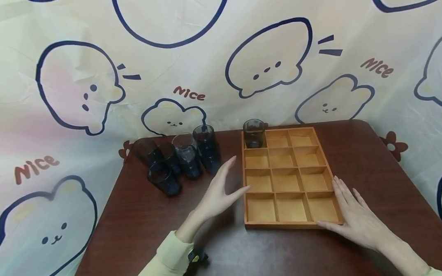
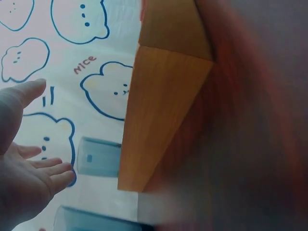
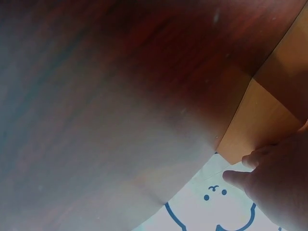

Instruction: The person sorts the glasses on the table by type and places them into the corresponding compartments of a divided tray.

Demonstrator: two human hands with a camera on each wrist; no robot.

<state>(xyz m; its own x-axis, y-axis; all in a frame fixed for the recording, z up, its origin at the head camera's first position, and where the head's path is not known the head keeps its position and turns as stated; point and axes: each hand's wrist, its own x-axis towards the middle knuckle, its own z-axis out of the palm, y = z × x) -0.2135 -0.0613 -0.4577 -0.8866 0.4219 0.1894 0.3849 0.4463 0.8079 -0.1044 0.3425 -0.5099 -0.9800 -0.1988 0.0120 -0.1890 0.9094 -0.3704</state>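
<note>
A wooden box (image 1: 287, 224) divided into small square compartments lies on the table. One dark tinted drinking glass (image 1: 254, 134) stands upright in its back left compartment. My left hand (image 1: 217, 193) is spread beside the box's left side, thumb tip right at the rim and palm turned toward it; nothing is in its grasp. Along the right side of the box, near the front corner, my right hand (image 1: 358, 220) rests with fingers straight and its thumb at the front edge. In the left wrist view, the left hand (image 2: 29, 183) has its fingers extended.
Several dark blue tinted glasses (image 1: 186, 156) stand close together at the back left of the brown table (image 1: 136, 232). Behind the table hangs a pale cloth (image 1: 210, 72) printed with cartoon bears. A dark band (image 1: 198, 255) sits at the left wrist.
</note>
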